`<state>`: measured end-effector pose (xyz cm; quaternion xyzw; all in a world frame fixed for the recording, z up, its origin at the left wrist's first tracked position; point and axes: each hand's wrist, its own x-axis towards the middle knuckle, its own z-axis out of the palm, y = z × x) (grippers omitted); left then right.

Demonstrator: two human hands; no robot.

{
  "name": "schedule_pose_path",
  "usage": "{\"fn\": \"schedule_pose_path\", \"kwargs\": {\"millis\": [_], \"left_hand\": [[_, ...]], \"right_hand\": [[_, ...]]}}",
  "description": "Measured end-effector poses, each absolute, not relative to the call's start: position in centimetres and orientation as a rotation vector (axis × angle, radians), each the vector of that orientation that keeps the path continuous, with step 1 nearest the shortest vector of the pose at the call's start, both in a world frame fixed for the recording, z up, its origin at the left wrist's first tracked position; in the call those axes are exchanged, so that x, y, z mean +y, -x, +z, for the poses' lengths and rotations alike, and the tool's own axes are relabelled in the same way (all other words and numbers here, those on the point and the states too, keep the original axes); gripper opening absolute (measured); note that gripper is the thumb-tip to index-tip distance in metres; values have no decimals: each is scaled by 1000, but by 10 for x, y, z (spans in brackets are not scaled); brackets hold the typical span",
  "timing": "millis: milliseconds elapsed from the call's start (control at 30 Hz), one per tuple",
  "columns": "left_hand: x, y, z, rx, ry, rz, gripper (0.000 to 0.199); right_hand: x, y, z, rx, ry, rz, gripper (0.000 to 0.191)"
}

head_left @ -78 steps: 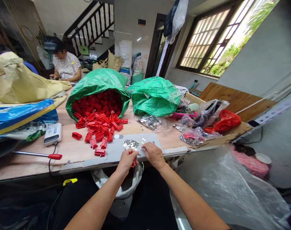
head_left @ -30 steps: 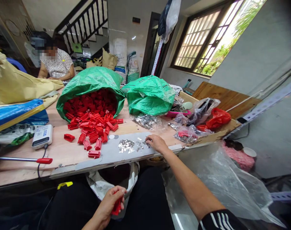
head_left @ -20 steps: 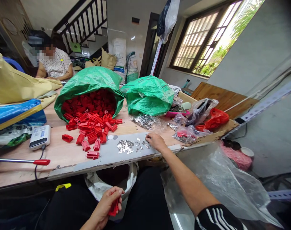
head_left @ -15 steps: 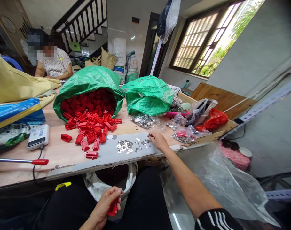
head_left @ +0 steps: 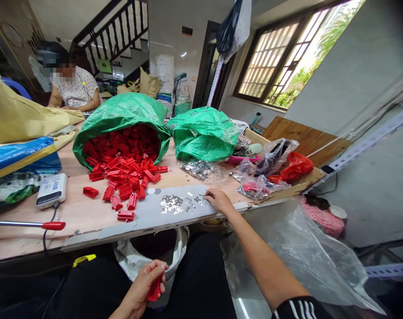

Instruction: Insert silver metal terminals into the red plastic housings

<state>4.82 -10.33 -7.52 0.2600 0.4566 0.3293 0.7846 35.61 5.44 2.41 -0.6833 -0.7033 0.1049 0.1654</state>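
My left hand (head_left: 149, 279) is closed around a red plastic part (head_left: 154, 290) above my lap. On the grey sheet (head_left: 148, 215) at the table's front edge, my right hand (head_left: 218, 199) pinches at the sheet's right end; whatever is between the fingertips is too small to make out. Small silvery metal pieces (head_left: 171, 204) lie on the sheet, left of those fingers, in a dense heap and a looser scatter. Further left, many red parts (head_left: 125, 179) spill out of a green sack (head_left: 122, 108) onto the table, several of them near the sheet.
A second green sack (head_left: 204, 133) stands behind the sheet, beside a cardboard tray (head_left: 288, 192) with plastic bags. At left are a white device (head_left: 52, 190) and a red-handled rod (head_left: 53, 225). An open white sack (head_left: 126, 257) hangs below the edge. A person (head_left: 75, 86) sits behind.
The view has shifted slightly. My right hand remains at the right end of the sheet with its fingers pinched, and my left hand still holds the red part.
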Motion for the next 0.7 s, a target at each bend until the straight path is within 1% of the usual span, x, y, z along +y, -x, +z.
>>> {"fn": "schedule_pose_path", "kwargs": {"millis": [200, 367, 700], "left_hand": [[-103, -48, -75, 993, -547, 716, 40], [-101, -49, -78, 1001, -548, 705, 43], [-103, -49, -84, 1013, -527, 753, 41]], "right_hand": [[44, -358, 33, -2044, 1935, 323, 9], [35, -350, 37, -2069, 1913, 331, 15], [23, -335, 33, -2137, 1812, 417, 20]]}}
